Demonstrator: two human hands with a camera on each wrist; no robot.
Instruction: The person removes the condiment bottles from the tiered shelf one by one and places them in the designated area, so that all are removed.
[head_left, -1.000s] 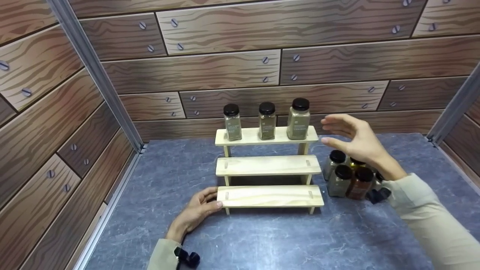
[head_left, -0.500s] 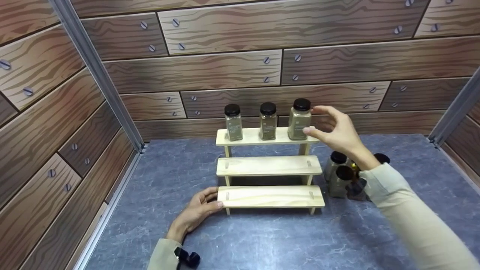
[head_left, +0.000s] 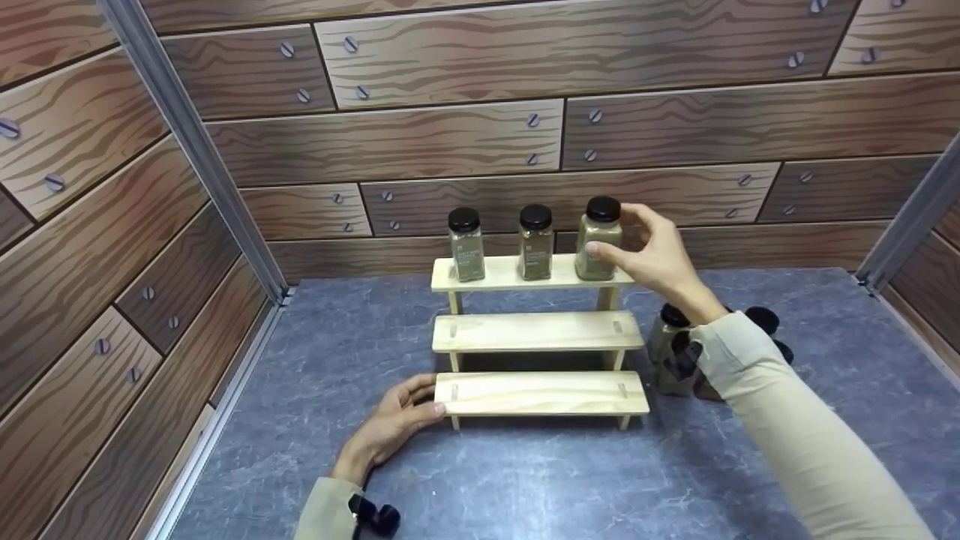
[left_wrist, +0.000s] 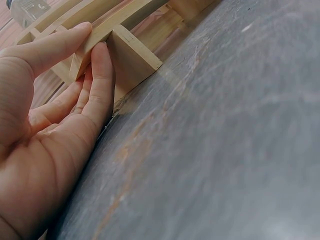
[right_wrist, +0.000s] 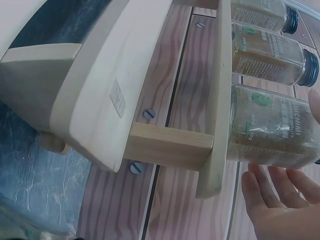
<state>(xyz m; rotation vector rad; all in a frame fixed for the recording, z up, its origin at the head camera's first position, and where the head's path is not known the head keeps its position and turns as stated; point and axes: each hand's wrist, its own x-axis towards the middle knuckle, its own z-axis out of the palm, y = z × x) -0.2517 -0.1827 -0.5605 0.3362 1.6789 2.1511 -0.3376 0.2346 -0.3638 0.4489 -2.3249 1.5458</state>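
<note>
A three-tier wooden spice rack (head_left: pixel 540 334) stands mid-table. My left hand (head_left: pixel 397 420) pinches the left end of its lowest tier, the thumb over the board and fingers (left_wrist: pixel 102 75) under it. On the top tier stand three spice jars with black lids: a left jar (head_left: pixel 468 251), a middle jar (head_left: pixel 535 251) and a right jar (head_left: pixel 592 236). My right hand (head_left: pixel 656 259) holds the right jar, thumb across its front and the other fingers at its right side and behind. That jar stands upright on the board, near its right end.
Several more spice jars (head_left: pixel 664 341) are grouped on the table right of the rack, partly hidden by my right forearm. The lower two tiers bear nothing. A wood-patterned wall (head_left: pixel 465 142) rises behind the dark grey tabletop (head_left: pixel 525 480).
My right hand has moved left from beside the rack to the right jar on the top tier, and its thumb now lies across the jar. The left hand has stayed put.
</note>
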